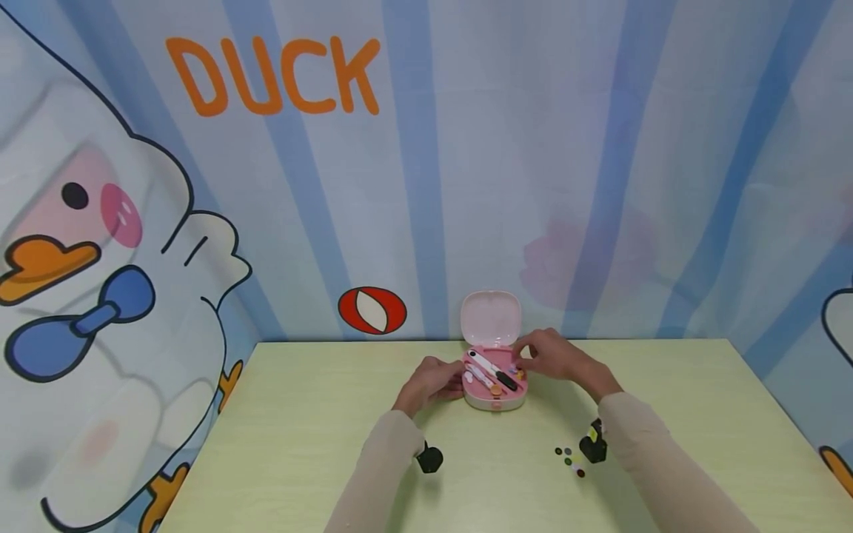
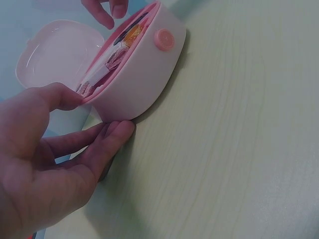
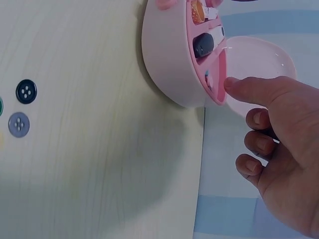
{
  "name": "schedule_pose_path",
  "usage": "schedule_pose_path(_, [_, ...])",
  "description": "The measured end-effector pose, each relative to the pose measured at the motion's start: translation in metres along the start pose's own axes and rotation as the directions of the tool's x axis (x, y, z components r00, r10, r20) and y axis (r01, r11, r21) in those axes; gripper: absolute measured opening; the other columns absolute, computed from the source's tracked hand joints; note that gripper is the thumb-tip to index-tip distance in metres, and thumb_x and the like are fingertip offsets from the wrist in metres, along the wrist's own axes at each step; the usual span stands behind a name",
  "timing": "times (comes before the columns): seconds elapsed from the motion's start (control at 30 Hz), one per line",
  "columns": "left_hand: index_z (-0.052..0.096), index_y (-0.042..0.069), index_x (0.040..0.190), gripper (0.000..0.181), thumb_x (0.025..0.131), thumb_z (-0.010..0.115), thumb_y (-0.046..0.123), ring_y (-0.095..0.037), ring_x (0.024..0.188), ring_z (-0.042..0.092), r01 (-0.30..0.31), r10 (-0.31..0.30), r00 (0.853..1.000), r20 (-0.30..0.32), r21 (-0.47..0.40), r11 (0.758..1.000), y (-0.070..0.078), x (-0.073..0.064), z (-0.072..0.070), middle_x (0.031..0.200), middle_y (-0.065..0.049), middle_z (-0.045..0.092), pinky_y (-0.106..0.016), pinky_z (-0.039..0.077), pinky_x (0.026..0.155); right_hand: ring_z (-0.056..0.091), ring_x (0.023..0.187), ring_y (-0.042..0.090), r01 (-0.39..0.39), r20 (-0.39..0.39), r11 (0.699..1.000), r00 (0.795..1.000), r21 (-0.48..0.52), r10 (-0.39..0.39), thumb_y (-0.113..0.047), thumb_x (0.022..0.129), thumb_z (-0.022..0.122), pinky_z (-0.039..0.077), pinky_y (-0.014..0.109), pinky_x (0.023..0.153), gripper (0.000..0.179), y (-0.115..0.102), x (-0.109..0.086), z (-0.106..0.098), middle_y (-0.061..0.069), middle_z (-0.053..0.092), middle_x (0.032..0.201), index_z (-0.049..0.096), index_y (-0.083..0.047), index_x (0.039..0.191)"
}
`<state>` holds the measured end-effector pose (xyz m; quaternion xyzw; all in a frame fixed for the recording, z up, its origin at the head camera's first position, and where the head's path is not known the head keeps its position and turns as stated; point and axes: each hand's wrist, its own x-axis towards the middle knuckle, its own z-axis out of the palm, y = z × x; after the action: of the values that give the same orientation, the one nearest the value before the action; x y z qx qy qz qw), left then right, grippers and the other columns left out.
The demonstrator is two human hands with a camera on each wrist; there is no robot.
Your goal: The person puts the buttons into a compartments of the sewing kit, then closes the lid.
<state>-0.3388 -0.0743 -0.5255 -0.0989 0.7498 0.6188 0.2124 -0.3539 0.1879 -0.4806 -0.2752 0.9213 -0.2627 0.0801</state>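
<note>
**Two hands at a little pink box**

Closest to the person, some small buttons (image 3: 19,124) lie loose on the table (image 1: 493,474), by the right sleeve (image 1: 653,437).

Farther away sits the pink box (image 2: 144,74), near the table's back edge. The left hand (image 1: 429,381) holds its side, thumb on the rim and fingers low on the wall. The right hand (image 1: 552,354) is loosely bent over the other side, one fingertip at the rim. I see nothing in it.

Inside the box are a white stick with a black end (image 3: 203,45), an orange round thing (image 3: 197,11) and little bits too small to name. The lid (image 1: 491,318) stands up behind.

The step seems to be fiddling at the right-hand slot while the left hand steadies the box. The next move calls for gentle fingertips and a box that doesn't slide.

Last comes the duck curtain (image 1: 466,148).
</note>
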Motion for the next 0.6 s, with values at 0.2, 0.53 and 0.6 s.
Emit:
schedule_pose_path(0.2, [0.068, -0.003, 0.11, 0.028, 0.099, 0.066, 0.023, -0.015, 0.076, 0.07, -0.006, 0.007, 1.0, 0.008, -0.012, 1.0, 0.0, 0.0, 0.0, 0.092, -0.011, 0.074, -0.03, 0.063, 0.078, 0.043, 0.059, 0.011, 0.026, -0.021, 1.0, 0.999, -0.015, -0.026, -0.013, 0.097, 0.073, 0.035, 0.024, 0.052, 0.018, 0.002, -0.012, -0.006, -0.004, 0.054, 0.068, 0.076, -0.004, 0.113])
schedule_pose_path(0.53, [0.068, -0.004, 0.109, 0.027, 0.1, 0.065, 0.022, -0.015, 0.075, 0.069, -0.009, 0.009, 1.0, 0.011, -0.008, 1.0, -0.001, -0.001, 0.0, 0.092, -0.011, 0.074, -0.029, 0.063, 0.076, 0.039, 0.058, 0.007, 0.047, -0.044, 0.999, 0.998, -0.013, -0.047, -0.012, 0.097, 0.073, 0.033, 0.024, 0.054, 0.021, 0.012, -0.044, -0.007, -0.007, 0.047, 0.064, 0.074, -0.004, 0.116])
schedule_pose_path(0.6, [0.068, -0.004, 0.11, 0.027, 0.1, 0.065, 0.021, -0.015, 0.075, 0.069, -0.008, 0.008, 1.0, 0.011, -0.009, 1.0, 0.0, -0.001, 0.0, 0.092, -0.011, 0.074, -0.029, 0.063, 0.077, 0.038, 0.057, 0.006, 0.061, -0.045, 0.998, 0.997, -0.008, -0.061, -0.013, 0.097, 0.073, 0.033, 0.024, 0.054, 0.02, 0.013, -0.051, -0.006, -0.008, 0.045, 0.063, 0.074, -0.005, 0.116])
